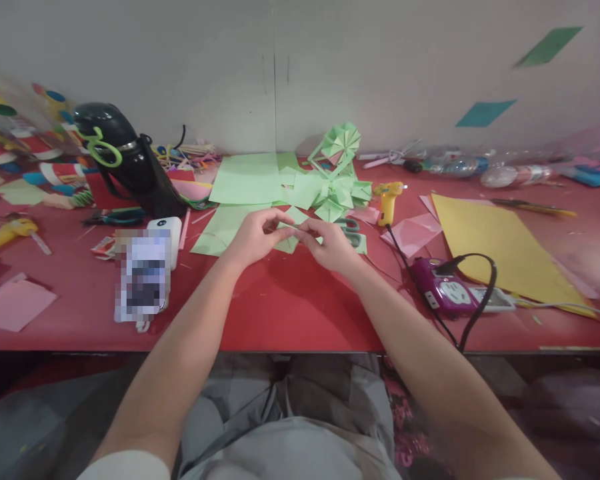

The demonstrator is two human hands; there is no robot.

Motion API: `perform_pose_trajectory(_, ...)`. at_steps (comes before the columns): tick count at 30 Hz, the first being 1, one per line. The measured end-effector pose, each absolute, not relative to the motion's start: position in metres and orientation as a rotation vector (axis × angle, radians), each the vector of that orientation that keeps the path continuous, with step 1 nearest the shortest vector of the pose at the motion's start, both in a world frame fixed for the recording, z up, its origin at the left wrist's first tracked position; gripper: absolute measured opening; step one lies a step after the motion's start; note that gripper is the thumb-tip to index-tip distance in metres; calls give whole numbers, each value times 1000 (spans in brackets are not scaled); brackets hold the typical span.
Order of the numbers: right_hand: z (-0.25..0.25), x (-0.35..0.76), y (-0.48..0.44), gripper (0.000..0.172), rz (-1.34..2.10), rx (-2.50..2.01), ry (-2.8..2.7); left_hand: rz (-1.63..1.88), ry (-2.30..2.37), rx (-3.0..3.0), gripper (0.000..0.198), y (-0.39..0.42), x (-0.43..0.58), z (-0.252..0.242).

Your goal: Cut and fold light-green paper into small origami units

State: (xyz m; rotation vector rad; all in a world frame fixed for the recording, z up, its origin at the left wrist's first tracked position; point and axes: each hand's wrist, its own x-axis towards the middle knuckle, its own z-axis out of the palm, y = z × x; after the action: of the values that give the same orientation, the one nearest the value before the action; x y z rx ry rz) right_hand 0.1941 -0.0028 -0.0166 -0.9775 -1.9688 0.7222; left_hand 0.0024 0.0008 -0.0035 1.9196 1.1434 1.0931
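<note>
My left hand (pixel 261 235) and my right hand (pixel 327 241) meet above the red table, thumbs and forefingers pinched close together. Between them is a small piece of light green paper (pixel 287 246), partly covered by the fingers. Just beyond lie light green paper sheets (pixel 245 179), and to their right sit folded green paper pieces (pixel 336 192) with a round pleated paper rosette (pixel 342 143) on top. Close to my right hand, the handles of a pair of scissors (pixel 351 227) show.
A yellow glue gun (pixel 389 202) stands right of centre, its cord running to a purple power strip (pixel 445 288). Yellow paper (pixel 510 253) lies farther right. At left are a black thermos (pixel 125 157), a phone (pixel 145 273) and another glue gun (pixel 7 235). The red table's (pixel 300 327) front edge is near me.
</note>
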Motion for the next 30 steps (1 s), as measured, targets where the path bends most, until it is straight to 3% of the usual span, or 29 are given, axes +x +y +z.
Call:
perform_pose_trajectory(9, -16, 190, -3, 31, 780, -975, -1897, 1179, 1239, 1968, 5, 2, 7, -4)
perform_pose_trajectory(17, -12, 199, -3, 23, 651, -990, -2041, 982, 1140, 1887, 14, -1, 6, -4)
perform_pose_trajectory(24, -14, 193, -3, 34, 769, -967, -1950, 1247, 1206, 1885, 10, 2, 5, -6)
perform_pose_trajectory(30, -13, 195, -2, 32, 660, -997, -1882, 1279, 1139, 1760, 24, 4, 1, -6)
